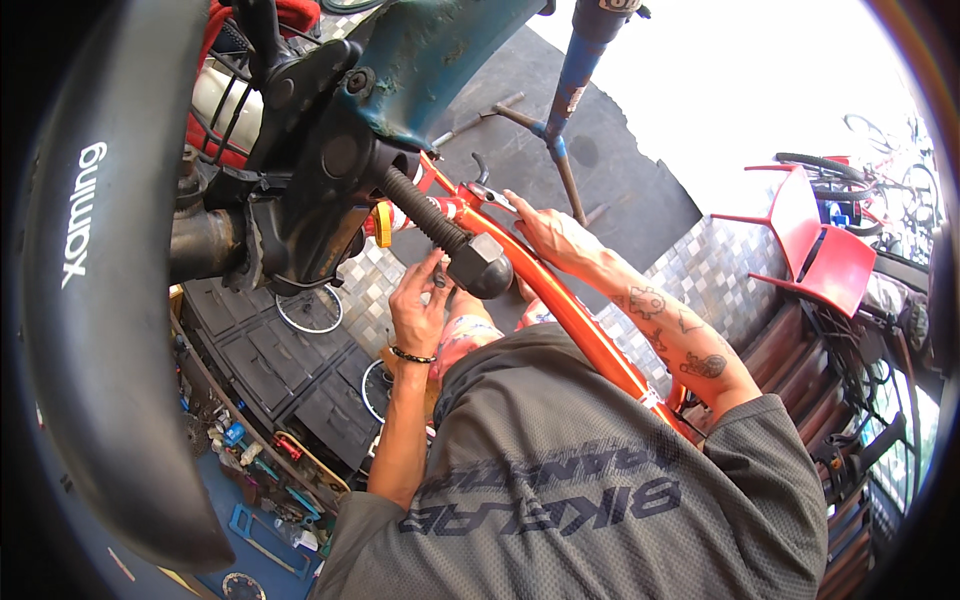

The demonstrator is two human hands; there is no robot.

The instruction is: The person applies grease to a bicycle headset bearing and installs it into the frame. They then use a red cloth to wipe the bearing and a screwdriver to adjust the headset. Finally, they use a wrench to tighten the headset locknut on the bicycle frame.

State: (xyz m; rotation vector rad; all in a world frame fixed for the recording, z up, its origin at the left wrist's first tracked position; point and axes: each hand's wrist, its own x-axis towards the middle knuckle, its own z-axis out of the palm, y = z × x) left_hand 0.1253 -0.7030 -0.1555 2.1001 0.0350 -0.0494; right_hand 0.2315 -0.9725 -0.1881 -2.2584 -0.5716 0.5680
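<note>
An orange bicycle frame point(585, 318) slants from the upper middle down toward the right of my grey shirt. My right hand point(552, 236) grips it near its upper end, fingertips beside a small silvery part. Left of the frame, my left hand point(415, 312) is raised with thumb and fingers pinched on a small dark piece whose kind I cannot make out. A large threaded clamp bolt point(425, 210) with a dark rounded head hangs in front and partly hides the left fingertips. A red-and-white tube point(447, 210) crosses behind the bolt.
A black saddle point(110, 300) and a black stand clamp point(320, 160) fill the left foreground. Dark drawers point(260, 365) and a blue bench point(215, 500) with tools stand lower left. Red chairs point(815, 250) and bicycles point(870, 190) are at right, a blue stand post point(575, 90) ahead.
</note>
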